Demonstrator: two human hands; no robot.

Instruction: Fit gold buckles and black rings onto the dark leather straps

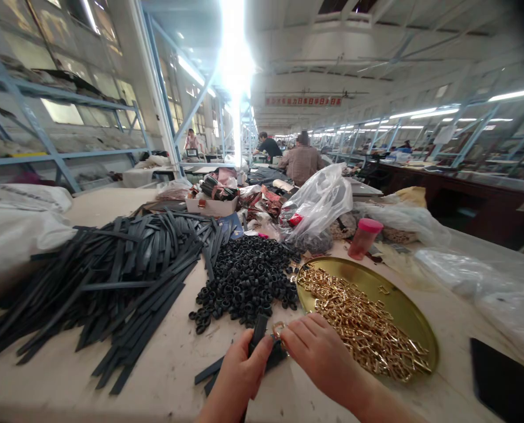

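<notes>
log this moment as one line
left hand: holds black strip | right hand: holds gold buckle | near: black loops, gold tray

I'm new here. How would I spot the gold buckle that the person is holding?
On the pale table, find the large gold tray heaped with gold buckles. At its near left edge, the right hand meets the left hand, which grips a black strap. The held buckle is pinched in the right fingertips, apart from the heap.

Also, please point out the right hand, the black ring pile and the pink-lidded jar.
Right hand (318, 348): head view, back.
Black ring pile (249, 276): head view, middle.
Pink-lidded jar (363, 241): head view, body.
</notes>
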